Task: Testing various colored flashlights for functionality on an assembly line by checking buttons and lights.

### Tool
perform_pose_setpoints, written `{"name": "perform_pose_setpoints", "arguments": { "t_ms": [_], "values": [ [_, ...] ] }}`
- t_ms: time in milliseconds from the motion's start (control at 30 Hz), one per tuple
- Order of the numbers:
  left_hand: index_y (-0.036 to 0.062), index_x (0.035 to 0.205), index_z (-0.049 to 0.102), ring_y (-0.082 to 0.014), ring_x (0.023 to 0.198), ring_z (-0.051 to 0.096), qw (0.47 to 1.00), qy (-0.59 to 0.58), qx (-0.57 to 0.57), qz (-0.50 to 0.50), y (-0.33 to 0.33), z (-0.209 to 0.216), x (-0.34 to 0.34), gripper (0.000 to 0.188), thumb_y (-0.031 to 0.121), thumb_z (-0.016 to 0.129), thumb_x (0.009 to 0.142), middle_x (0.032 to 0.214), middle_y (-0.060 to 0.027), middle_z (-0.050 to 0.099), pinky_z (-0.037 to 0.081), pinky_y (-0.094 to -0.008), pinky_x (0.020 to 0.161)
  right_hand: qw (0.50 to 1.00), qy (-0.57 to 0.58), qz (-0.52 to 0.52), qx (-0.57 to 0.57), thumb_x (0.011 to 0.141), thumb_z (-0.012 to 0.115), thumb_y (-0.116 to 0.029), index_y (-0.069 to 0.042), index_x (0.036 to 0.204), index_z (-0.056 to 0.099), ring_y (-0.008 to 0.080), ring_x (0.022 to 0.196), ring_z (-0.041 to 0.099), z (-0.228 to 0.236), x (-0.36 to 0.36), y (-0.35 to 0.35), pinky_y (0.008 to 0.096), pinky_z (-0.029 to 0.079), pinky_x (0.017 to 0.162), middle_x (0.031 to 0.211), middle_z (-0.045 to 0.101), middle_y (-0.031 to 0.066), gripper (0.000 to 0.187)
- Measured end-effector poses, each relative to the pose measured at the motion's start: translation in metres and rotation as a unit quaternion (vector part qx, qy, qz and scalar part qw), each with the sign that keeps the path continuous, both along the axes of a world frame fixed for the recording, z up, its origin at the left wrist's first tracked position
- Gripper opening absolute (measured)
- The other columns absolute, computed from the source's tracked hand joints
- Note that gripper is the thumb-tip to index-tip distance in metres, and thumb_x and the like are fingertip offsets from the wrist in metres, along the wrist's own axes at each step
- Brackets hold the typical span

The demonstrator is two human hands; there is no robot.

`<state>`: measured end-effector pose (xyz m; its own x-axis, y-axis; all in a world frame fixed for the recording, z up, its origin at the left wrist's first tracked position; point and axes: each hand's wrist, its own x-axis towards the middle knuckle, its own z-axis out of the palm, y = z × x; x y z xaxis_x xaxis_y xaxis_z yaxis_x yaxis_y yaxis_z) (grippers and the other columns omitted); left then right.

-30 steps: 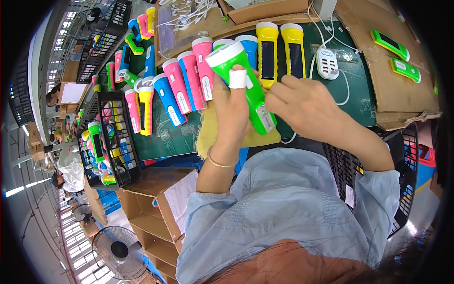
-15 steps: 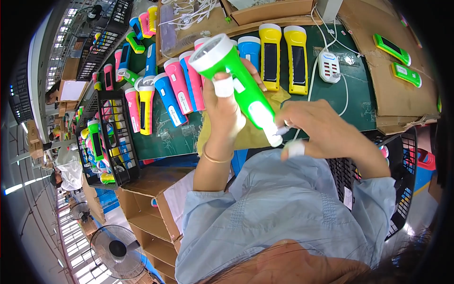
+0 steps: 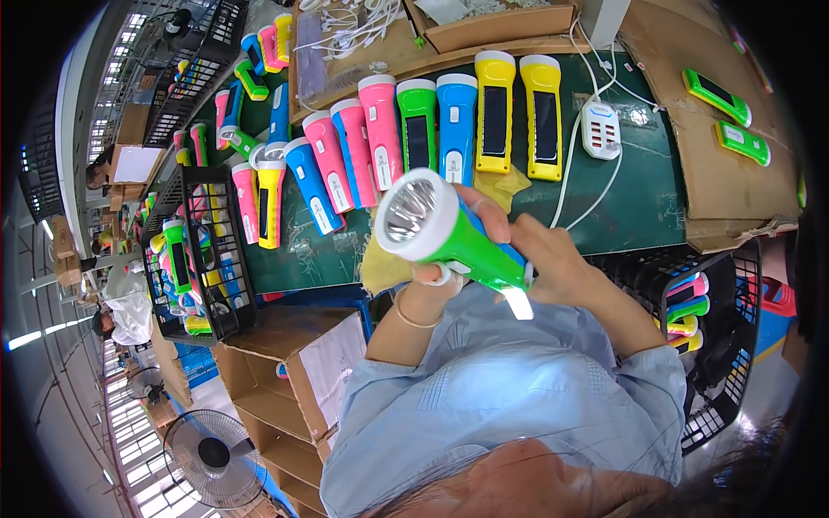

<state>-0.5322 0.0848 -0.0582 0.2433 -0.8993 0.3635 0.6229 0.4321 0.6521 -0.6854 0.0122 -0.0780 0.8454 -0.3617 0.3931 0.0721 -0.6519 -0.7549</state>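
My left hand (image 3: 439, 285) is closed around a green flashlight (image 3: 473, 252) with a white head. Its reflector faces toward the left, away from my body, and the lamp there looks unlit. At the flashlight's tail end, a white piece (image 3: 518, 303) sticks out and looks bright. My right hand (image 3: 553, 259) has its fingers bent around that tail end; part of their grip is hidden behind the body. A row of pink, green, blue and yellow flashlights (image 3: 456, 121) lies on the table just beyond my hands.
A white multi-port USB charger (image 3: 601, 131) with cables sits on the green table (image 3: 639, 203). Black crates of flashlights stand at left (image 3: 229, 302) and right (image 3: 734, 345). Two green flashlights (image 3: 743, 142) rest on cardboard. A yellow cloth (image 3: 384, 266) lies near the edge.
The green flashlight has come down nearer my body and turned, so its reflector now shows. My right hand has moved onto its tail end, and the bright glow on its side is gone.
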Motion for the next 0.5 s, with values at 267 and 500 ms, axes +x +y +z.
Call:
{"name": "perform_pose_setpoints", "arguments": {
  "t_ms": [267,500],
  "values": [
    [0.0045,0.111,0.05,-0.0281,0.082,0.054,0.974,-0.22,-0.019,0.054,0.014,0.004,-0.014,0.046,0.029,0.068,0.077,0.086,-0.0141,0.061,0.045,-0.0383,0.072,0.999,-0.032,0.004,0.022,0.055,0.073,-0.013,-0.001,0.097,0.052,0.0275,0.068,0.053,-0.007,-0.002,-0.001,0.0352,0.042,0.051,0.082,0.046,0.009,0.048],
    [0.0037,0.116,0.044,-0.0309,0.088,0.057,0.909,-0.402,-0.056,0.099,0.022,-0.03,-0.004,0.062,0.005,0.075,0.063,0.095,-0.0154,0.057,0.047,-0.0366,0.077,0.993,0.061,-0.011,0.104,0.067,0.072,-0.019,-0.003,0.101,0.053,0.0324,0.078,0.055,0.002,-0.002,-0.011,0.0366,0.046,0.063,0.088,0.051,0.0117,0.042]
  ]
}}
